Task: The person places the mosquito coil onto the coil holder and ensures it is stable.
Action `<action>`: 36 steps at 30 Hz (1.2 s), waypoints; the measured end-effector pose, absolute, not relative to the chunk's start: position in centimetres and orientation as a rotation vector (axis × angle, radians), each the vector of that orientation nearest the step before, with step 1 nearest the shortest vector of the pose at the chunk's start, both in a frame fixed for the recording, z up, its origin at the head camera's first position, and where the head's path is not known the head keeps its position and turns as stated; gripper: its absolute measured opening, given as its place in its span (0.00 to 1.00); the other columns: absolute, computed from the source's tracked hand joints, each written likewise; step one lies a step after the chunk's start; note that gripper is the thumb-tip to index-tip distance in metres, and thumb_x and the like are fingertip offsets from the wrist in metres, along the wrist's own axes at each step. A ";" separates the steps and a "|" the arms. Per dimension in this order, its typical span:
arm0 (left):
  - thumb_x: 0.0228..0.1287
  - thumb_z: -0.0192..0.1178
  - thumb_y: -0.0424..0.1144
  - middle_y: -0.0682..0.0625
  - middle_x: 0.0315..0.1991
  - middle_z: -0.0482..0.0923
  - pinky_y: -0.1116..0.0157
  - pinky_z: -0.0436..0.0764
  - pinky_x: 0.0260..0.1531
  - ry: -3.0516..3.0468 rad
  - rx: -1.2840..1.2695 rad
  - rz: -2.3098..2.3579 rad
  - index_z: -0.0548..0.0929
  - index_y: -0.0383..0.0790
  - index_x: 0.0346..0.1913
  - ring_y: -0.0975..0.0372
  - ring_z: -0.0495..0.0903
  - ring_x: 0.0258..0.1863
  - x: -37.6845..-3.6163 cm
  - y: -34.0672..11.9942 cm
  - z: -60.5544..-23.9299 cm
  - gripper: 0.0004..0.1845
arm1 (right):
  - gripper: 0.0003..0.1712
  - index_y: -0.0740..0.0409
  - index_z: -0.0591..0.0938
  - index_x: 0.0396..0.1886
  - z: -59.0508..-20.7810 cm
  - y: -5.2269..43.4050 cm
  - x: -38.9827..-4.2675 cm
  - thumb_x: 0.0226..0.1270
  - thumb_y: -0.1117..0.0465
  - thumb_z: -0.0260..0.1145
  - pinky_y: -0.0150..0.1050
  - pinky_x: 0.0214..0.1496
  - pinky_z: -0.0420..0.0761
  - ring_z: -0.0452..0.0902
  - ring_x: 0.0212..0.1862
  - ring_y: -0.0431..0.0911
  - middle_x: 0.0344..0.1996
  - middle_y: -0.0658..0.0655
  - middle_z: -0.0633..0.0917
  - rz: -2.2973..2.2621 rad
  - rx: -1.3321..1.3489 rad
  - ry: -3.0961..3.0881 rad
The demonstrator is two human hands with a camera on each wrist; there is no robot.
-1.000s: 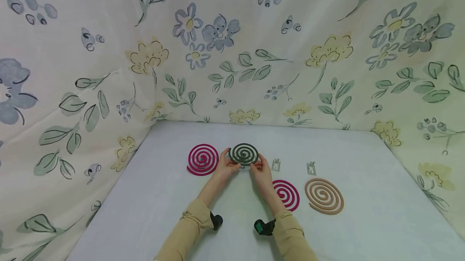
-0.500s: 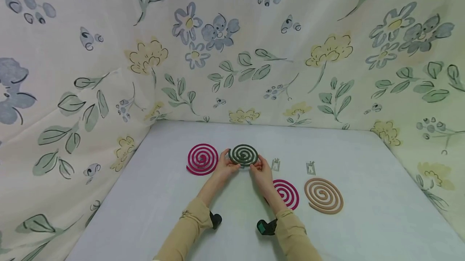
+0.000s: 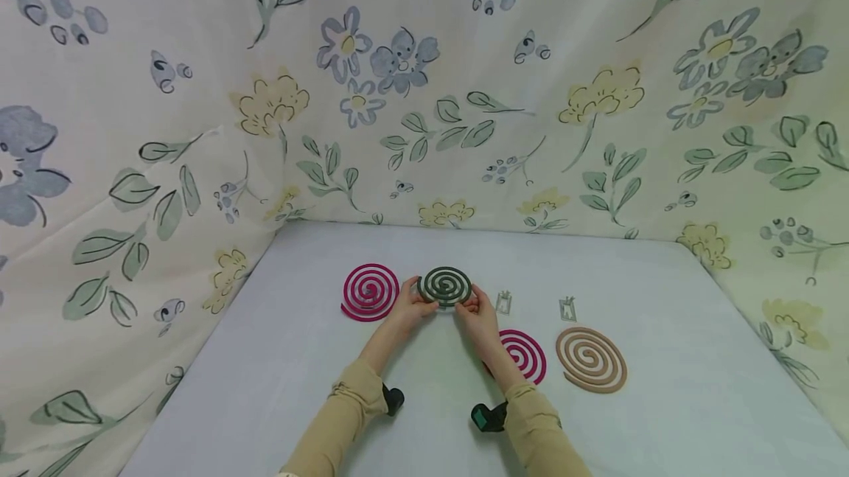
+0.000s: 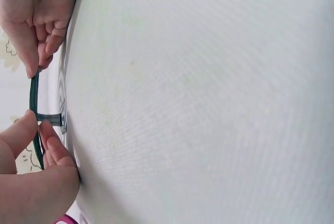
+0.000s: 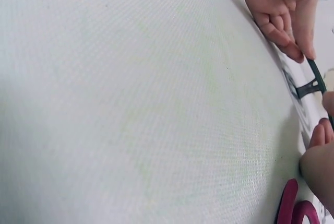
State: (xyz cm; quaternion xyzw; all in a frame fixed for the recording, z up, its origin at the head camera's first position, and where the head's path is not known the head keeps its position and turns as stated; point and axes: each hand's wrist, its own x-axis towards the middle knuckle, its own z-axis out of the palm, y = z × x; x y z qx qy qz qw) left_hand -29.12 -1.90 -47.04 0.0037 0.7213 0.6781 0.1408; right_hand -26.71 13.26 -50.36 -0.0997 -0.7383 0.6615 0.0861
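Observation:
A dark green mosquito coil (image 3: 444,285) is level, a little above the white table, on a small metal stand (image 4: 50,120) whose upright meets its underside. My left hand (image 3: 410,309) pinches the coil's left rim between thumb and fingers. On the opposite rim, my right hand (image 3: 479,318) pinches it the same way. Both wrist views show the coil edge-on, with the stand's foot at the table surface. Just left of my left hand is a magenta coil (image 3: 370,292), with part of a stand visible beneath its middle.
Beyond my right hand lie two flat metal stands (image 3: 504,303), one further right. A second magenta coil (image 3: 524,354) is partly hidden under my right forearm. Beside it lies a tan coil (image 3: 591,360). Floral cloth (image 3: 491,152) hangs behind the table (image 3: 696,359).
The green coil sits very slightly lower in view. My right wrist has shifted a little to the right. Both hands keep their pinch on the rim.

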 end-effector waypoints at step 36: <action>0.58 0.62 0.25 0.48 0.30 0.77 0.71 0.72 0.30 2.078 0.041 1.966 0.51 0.32 0.70 0.68 0.72 0.24 -30.0 -2.4 -48.6 0.41 | 0.36 0.75 0.61 0.66 -50.5 13.5 -26.8 0.60 0.72 0.63 0.21 0.31 0.68 0.66 0.35 0.39 0.36 0.60 0.73 2.048 -0.285 -2.193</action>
